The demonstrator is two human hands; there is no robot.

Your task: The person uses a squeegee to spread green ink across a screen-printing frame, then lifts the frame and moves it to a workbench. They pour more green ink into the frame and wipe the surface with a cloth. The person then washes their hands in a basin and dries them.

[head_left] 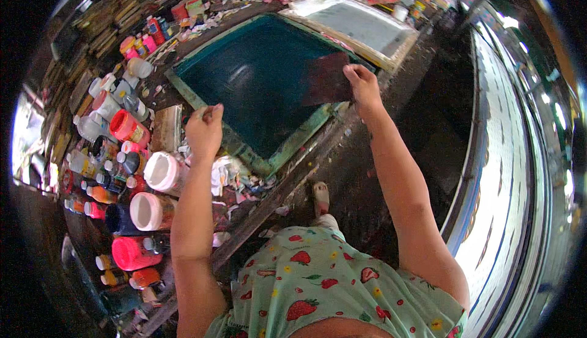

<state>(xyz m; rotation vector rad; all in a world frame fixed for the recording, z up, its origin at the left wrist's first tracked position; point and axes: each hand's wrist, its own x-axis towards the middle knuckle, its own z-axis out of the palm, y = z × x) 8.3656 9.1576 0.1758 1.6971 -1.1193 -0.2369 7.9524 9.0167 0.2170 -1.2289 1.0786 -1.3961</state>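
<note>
A screen-printing frame [247, 151] with dark teal mesh lies on the bench in front of me. My right hand [363, 88] is closed in a pinch at the frame's right corner, gripping the edge of a thin dark reddish sheet [330, 80]. The sheet hangs over the mesh, its left side smeared by motion. My left hand [205, 133] is above the frame's left edge, thumb and fingers pressed together. Whether anything sits in that pinch is too small to make out.
Paint jars and bottles crowd the left, among them a white tub [164, 171] and a red jar [127, 127]. Behind lies a pale screen frame [391, 53]. A wooden block [166, 129] rests beside the teal frame. A long white printing table [498, 173] runs along the right.
</note>
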